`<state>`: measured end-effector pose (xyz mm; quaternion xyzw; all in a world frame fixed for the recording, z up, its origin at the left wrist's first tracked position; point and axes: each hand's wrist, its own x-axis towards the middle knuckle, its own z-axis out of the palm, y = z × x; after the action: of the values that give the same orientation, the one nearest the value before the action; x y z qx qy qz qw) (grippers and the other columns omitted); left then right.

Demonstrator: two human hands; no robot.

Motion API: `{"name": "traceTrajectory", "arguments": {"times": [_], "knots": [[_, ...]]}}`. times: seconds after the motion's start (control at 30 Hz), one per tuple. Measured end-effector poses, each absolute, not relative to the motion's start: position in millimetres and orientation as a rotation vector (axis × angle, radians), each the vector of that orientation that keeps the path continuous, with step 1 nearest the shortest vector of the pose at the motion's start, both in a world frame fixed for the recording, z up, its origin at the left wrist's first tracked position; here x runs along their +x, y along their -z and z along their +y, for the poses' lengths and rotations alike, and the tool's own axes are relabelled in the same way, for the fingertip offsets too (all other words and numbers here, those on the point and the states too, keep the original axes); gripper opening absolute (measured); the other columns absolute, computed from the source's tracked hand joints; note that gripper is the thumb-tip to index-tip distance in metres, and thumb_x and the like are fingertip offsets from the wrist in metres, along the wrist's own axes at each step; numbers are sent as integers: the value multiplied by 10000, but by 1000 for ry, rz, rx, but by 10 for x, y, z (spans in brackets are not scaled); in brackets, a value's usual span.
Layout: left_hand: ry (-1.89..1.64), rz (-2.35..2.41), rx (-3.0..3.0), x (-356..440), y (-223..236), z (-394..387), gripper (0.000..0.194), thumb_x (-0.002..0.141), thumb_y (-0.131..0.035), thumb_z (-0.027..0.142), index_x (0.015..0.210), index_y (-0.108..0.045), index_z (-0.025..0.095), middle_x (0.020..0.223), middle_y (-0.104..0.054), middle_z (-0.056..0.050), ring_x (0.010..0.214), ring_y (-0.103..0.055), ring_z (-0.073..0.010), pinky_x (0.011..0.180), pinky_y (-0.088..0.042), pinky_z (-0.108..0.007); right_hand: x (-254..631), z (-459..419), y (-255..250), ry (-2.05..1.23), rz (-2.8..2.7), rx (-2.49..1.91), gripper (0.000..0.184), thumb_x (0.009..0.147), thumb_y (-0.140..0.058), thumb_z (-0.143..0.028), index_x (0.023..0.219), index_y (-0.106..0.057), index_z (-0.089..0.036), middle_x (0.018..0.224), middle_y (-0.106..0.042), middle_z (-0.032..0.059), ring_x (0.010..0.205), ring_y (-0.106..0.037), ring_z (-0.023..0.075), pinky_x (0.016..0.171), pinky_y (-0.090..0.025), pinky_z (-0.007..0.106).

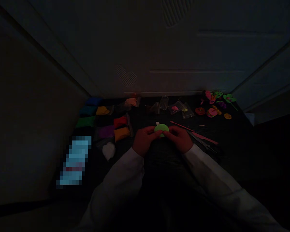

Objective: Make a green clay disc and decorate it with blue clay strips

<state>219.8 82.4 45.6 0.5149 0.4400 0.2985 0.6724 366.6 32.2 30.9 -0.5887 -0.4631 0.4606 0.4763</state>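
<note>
Between my two hands is a flat, light green oval of modelling clay [161, 128]. My left hand [144, 139] pinches its left side, thumb on the near face. From the right, my right hand [180, 138] grips it the same way, so the two thumbs nearly meet at its lower edge. A small white lump [157, 123] lies just behind the green piece. Close by my right hand are a thin pink stick [181, 126], a wider pink strip [206, 138] and a pair of scissors [203, 141].
Bags of coloured clay stand at the left, among them purple [106, 131], orange [122, 134] and white [108, 150]. A lit screen [74, 161] is at the front left. Small bags [175, 108] lie at the back. Finished clay shapes [212, 111] sit at the back right.
</note>
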Motion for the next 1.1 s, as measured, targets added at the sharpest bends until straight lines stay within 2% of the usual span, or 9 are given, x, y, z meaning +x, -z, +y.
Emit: {"name": "traceTrajectory", "arguments": {"times": [0.17,0.33,0.53,0.67,0.8,1.1], "knots": [[-666,975,1197,2182,-388,838,299,638,-650,331,903,-653,193,840,-682,5,729,-617,-152,687,-484,-269,3670,310,-343,-1147,-1156,-1447,231,650,-621,-395,733,-600,-181,622,-563,-38,565,-499,98,549,-387,238],[-653,1037,1281,2152,-449,842,282,614,-661,360,814,-683,163,730,-679,7,675,-597,-145,619,-446,-229,3652,297,-365,-1153,-1160,-1443,243,638,-631,-402,732,-607,-180,625,-576,-33,576,-510,102,558,-391,240],[-677,1079,1306,2174,-491,825,310,626,-645,389,830,-678,158,741,-678,5,692,-594,-144,629,-443,-222,3639,320,-332,-1111,-1101,-1426,299,633,-639,-414,823,-612,-185,744,-632,8,687,-566,138,656,-434,271],[-667,1066,1301,2177,-450,822,311,625,-646,391,823,-675,153,744,-678,-1,688,-598,-147,621,-445,-225,3652,325,-324,-1126,-1107,-1417,285,638,-635,-416,805,-626,-185,707,-628,6,661,-562,138,630,-435,269],[-669,1040,1285,2184,-441,820,328,636,-644,371,896,-661,172,830,-683,3,750,-606,-147,684,-453,-232,3666,315,-334,-1132,-1130,-1426,272,645,-627,-415,793,-629,-187,686,-623,-2,637,-552,129,608,-425,262],[-708,1087,1278,2196,-444,813,281,629,-646,379,789,-677,150,720,-673,3,662,-593,-133,620,-449,-221,3642,299,-351,-1140,-1150,-1427,268,643,-632,-410,789,-622,-186,686,-620,-6,635,-550,126,608,-423,261]]}}
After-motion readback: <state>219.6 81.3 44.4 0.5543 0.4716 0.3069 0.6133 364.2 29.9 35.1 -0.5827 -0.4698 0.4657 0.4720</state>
